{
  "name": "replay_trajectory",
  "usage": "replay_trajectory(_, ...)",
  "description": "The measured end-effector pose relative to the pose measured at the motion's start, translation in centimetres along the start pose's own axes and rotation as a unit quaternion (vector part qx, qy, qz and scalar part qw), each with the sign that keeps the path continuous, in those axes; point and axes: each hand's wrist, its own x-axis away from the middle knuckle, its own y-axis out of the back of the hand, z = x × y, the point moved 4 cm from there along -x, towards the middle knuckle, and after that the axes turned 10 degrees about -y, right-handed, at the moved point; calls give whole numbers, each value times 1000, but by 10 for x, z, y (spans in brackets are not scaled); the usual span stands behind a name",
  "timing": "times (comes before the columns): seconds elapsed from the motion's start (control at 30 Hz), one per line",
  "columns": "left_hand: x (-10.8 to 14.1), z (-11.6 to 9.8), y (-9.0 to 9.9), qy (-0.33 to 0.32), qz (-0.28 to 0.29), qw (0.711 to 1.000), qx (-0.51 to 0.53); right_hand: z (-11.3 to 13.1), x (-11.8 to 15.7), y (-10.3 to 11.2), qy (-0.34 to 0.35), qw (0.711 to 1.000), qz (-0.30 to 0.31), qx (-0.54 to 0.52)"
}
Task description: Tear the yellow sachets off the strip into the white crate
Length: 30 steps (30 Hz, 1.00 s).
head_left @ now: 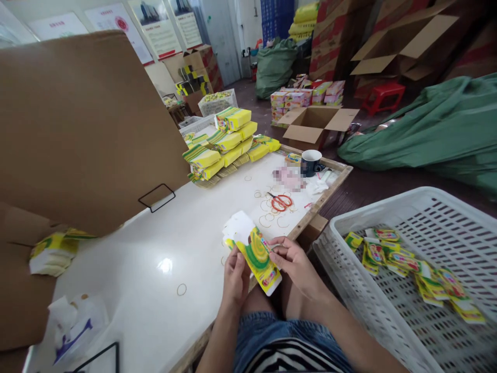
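A yellow and green printed carton [258,254], flat with a white end flap, is held in front of me at the table's near edge. My left hand [235,272] grips its left side with bent fingers. On the other side, the fingers of my right hand [289,256] pinch its right edge. White card pieces [238,225] lie just beyond it, partly covered by it. Red-handled scissors [281,202] and several loose rubber bands [266,220] rest on the white table [151,290] farther off.
Stacks of yellow cartons [225,145] stand at the table's far end, near a dark mug [311,163]. A white basket [388,316] at my right holds several small yellow packs [411,264]. Large cardboard [89,129] rises on the left. An open box [316,124] sits on the floor.
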Motion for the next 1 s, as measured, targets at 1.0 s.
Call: replay_trajectory(1.0,-2,3,-1,88,-10,996,5,40,4,-16,176,920,-69,343)
